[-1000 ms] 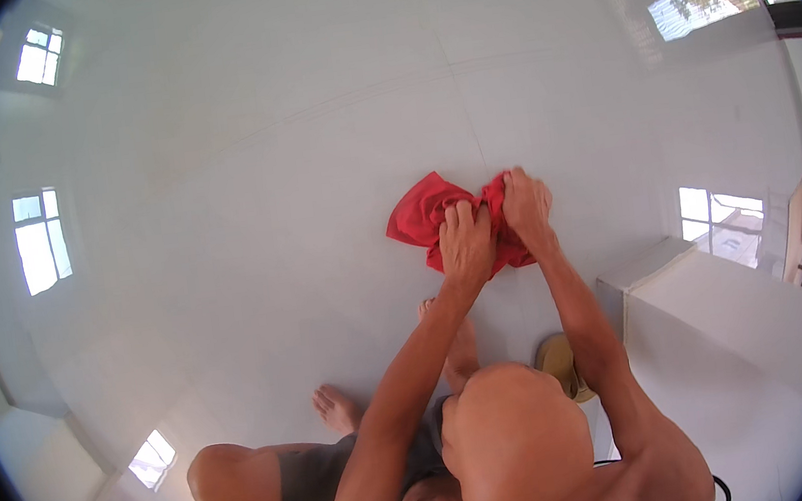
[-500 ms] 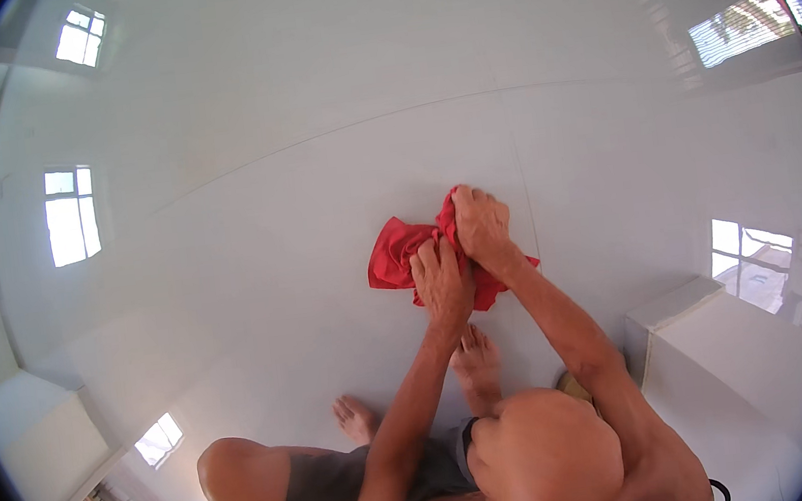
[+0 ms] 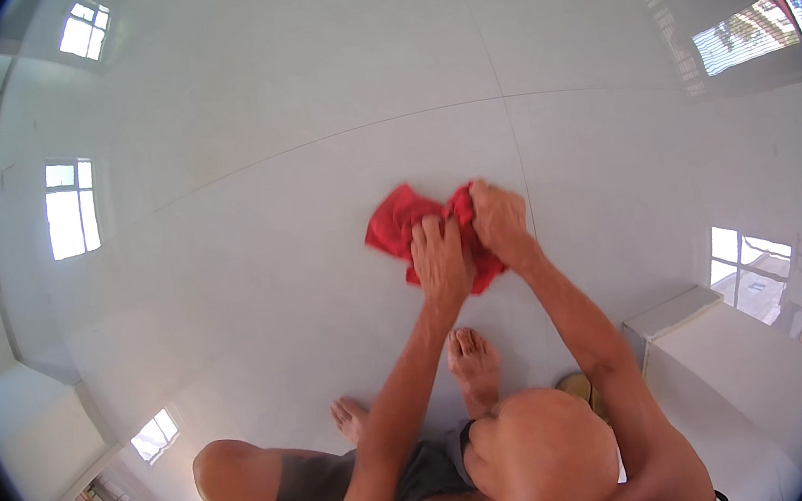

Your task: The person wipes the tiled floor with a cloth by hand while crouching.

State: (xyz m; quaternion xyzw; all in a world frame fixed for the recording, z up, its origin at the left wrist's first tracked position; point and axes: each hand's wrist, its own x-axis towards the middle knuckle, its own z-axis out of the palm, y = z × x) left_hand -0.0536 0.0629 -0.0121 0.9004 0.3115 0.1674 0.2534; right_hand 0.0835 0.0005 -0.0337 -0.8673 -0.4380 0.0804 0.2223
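Note:
A crumpled red cloth (image 3: 400,221) is bunched between my two hands, in front of my feet. My left hand (image 3: 441,258) has its fingers curled over the middle of the cloth. On the right, my right hand (image 3: 501,217) closes in a fist around a gathered part of it. One flap of cloth spreads out to the left, and another part hangs under my hands. Its edges are slightly blurred. I cannot tell whether the cloth touches the shiny pale tiled floor (image 3: 314,181) below.
My bare feet (image 3: 475,361) are close below the cloth. A slipper (image 3: 580,390) lies beside my right arm. At the right stands a white block-like unit (image 3: 719,353); a white box-shaped unit (image 3: 40,425) is at the left. Window reflections (image 3: 72,209) shine on glossy surfaces.
My right hand has shifted slightly right and the left a little upward. The cloth has moved with them; its left flap is raised and its lower right corner is drawn in.

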